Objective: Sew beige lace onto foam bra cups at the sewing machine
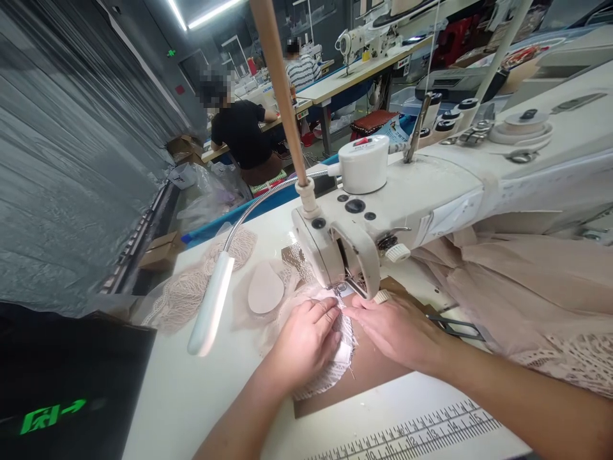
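Note:
A piece of pale lace fabric (341, 358) lies under the head of a white sewing machine (325, 249), its curved edge with loose threads facing right. My left hand (309, 335) rests flat on this lace, fingers stretched toward the presser foot (340, 289) and pressing it down. Just right of the foot, my right hand (383, 322) pinches the edge of the lace between thumb and fingers. Beneath both hands is a brown sheet (378, 358) on the table. The needle tip is too small to make out.
Left of the machine lie a beige oval pad (265, 289) and more lace pieces (179, 297). A lit gooseneck lamp (211, 306) hangs over the table. Beige fabric (527, 275) is heaped at right. A printed ruler (407, 441) runs along the front. Two people sit farther back.

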The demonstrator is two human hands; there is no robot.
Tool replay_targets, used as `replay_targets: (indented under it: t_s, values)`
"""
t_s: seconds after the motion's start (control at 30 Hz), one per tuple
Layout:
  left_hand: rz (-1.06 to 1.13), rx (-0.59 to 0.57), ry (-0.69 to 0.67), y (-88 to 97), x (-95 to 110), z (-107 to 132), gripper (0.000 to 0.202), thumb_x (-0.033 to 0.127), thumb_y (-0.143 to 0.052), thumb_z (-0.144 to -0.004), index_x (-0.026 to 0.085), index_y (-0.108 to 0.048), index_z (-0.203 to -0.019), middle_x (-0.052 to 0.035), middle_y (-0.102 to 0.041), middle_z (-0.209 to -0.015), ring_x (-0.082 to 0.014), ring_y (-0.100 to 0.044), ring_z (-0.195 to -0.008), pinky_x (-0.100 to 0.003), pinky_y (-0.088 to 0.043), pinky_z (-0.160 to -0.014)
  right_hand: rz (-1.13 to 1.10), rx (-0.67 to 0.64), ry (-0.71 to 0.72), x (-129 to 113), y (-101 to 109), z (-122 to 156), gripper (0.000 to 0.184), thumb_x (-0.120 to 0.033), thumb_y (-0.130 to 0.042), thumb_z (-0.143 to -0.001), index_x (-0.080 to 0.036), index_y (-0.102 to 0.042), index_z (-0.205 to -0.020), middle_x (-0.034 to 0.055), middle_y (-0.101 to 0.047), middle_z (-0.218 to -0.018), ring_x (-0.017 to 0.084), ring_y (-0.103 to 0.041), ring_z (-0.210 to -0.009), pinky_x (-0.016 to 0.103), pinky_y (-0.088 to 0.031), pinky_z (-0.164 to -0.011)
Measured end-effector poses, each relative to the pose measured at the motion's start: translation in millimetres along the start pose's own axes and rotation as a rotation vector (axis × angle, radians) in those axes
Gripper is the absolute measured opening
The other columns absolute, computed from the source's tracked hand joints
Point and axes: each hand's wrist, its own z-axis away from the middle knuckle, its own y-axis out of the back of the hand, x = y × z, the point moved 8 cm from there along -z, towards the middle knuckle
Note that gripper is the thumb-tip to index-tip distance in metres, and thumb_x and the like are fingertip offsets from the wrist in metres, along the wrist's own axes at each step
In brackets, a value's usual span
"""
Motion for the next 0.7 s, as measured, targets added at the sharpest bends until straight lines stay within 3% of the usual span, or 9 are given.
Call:
replay_targets:
  t_s: [0.2, 0.33, 0.7]
  values:
    - [-0.052, -0.054, 0.0, -1.2, -1, -5, 0.038, 0.025, -0.042, -0.092, 0.011, -0.053, -0.126, -0.0136, -0.055, -0.13, -0.0257, -0.055, -0.098, -0.043, -0.049, -0.084, -0.015, -0.007, -0.03, 2, -3, -2, 0.03, -0.007, -0.038, -0.085, -0.018, -0.066, -0.087, 0.003, -0.059, -0.072, 0.013, -0.044, -0.057, 0.029, -0.026, -0.056]
    - [-0.106, -0.043, -0.003, -3.8, -1, -6, 0.038, 0.025, -0.042, -0.092, 0.012, -0.052, -0.127, -0.0131, -0.056, -0.129, -0.025, -0.054, -0.093, -0.043, -0.049, -0.082, -0.008, -0.028, -0.077, 4, -6, -3, 0.033, -0.005, -0.039, -0.081, -0.018, -0.066, -0.095, 0.0051, -0.064, -0.083, 0.015, -0.049, -0.064, 0.028, -0.03, -0.058]
    - [-0.191, -0.015, 0.0, -6.8, -4, -6, 0.032, 0.02, -0.041, -0.093, 0.014, -0.054, -0.121, -0.0115, -0.059, -0.123, -0.0259, -0.052, -0.094, -0.041, -0.046, -0.077, 0.084, -0.083, -0.145, 6, -10, -7, 0.036, -0.006, -0.04, -0.079, -0.019, -0.066, -0.101, 0.0057, -0.066, -0.085, 0.017, -0.052, -0.065, 0.029, -0.033, -0.056]
